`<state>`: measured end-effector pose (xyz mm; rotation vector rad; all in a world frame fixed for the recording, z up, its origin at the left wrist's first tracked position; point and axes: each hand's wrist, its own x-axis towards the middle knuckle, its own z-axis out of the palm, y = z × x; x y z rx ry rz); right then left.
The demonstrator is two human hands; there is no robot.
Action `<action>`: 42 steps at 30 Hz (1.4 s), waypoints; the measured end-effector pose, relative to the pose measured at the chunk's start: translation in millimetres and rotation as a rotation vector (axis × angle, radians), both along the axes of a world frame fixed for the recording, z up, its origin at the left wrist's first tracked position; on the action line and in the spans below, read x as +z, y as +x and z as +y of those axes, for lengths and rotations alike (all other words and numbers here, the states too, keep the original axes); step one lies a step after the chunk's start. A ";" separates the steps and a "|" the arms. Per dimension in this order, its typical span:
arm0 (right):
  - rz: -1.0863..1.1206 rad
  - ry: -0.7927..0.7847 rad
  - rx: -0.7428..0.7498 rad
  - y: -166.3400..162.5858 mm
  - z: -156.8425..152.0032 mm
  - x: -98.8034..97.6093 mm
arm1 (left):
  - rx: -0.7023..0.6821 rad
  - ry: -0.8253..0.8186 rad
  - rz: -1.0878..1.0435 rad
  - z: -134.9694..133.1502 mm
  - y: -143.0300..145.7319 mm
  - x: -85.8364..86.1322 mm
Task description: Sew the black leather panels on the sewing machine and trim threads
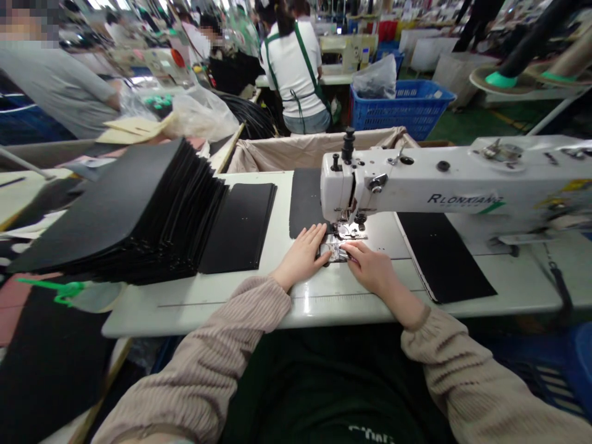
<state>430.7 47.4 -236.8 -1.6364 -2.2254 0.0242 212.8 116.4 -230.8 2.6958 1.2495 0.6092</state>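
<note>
A white sewing machine stands over the pale table, its needle area lit. My left hand lies flat with fingers stretched, fingertips at the near edge of a black panel that reaches under the machine head. Just right of it, my right hand is closed in a pinch by the metal needle plate. Whatever is between those fingers is too small and hidden to name. Black panels in a thin pile lie left of my left hand. Another black panel with a pale edge rests right of my right hand.
A tall stack of black sheets fills the table's left side, with a green-handled object before it. Behind the table are a cloth-lined bin and a blue basket. Co-workers sit beyond, one in a white shirt.
</note>
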 end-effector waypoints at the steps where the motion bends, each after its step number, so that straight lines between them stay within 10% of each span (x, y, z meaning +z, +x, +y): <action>1: 0.000 0.006 -0.002 0.1 -0.2 -0.3 | 0.041 -0.008 -0.019 -0.5 1.0 3.0; 8: 0.040 0.068 -0.057 2.6 -3.5 -3.4 | 0.331 0.052 0.030 -54.3 -0.9 6.3; 18: 0.481 0.172 -0.041 16.3 -18.8 3.7 | 0.105 -0.195 0.132 -195.7 -80.5 4.8; 29: 0.727 -0.046 -0.262 54.9 -129.4 -0.4 | 0.020 -0.074 0.020 -159.1 15.9 5.2; 35: 0.451 -0.179 -0.394 65.0 -166.2 -12.1 | -0.140 -0.056 0.057 -149.4 74.5 -3.4; 42: 0.223 -0.201 -0.291 51.0 -172.5 -13.4 | -0.067 -0.118 -0.019 -147.7 79.5 -7.9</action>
